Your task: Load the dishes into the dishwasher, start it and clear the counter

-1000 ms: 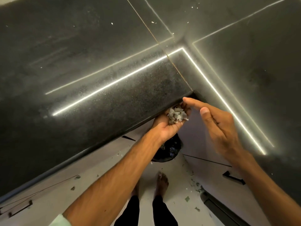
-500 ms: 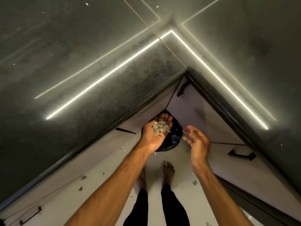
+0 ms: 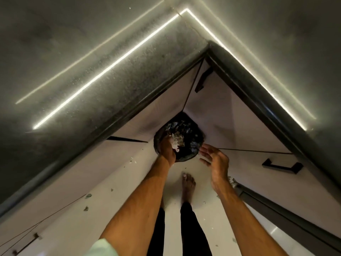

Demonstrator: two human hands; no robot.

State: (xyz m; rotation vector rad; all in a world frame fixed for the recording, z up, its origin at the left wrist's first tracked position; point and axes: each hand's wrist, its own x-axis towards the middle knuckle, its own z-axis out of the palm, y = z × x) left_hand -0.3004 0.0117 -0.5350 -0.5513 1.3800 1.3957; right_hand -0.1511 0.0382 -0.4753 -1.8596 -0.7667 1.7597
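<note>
Overhead, the dark speckled tabletop [image 3: 92,61] fills most of the view, its two runs meeting at an inner corner, with bright strips of light [image 3: 103,71] mirrored along both. Below its edge stand pale cabinet fronts [image 3: 221,117], which also meet in the corner; a black handle [image 3: 281,166] shows on the right front and another sits higher, close to the corner. The light floor [image 3: 129,191] spreads beneath, and the person stands on it in dark trousers [image 3: 193,228], one bare foot [image 3: 188,185] plainly in view. A pale sleeve [image 3: 103,246] shows at the bottom edge on the left arm. Tucked into the corner on the floor is a round bin [image 3: 191,130] lined with a crumpled black bag. The left hand [image 3: 167,150] is over the bin's near left rim, its back turned toward the camera, fingers cupped round a clump of pale scraps [image 3: 176,141] that sits above the bin's opening. The right hand [image 3: 215,160] hangs just beside the bin's right rim, fingers straight and slightly spread, palm turned toward the bin, holding nothing and not touching it. Small greenish bits [image 3: 88,195] lie scattered on the floor to the left and right of the legs.
</note>
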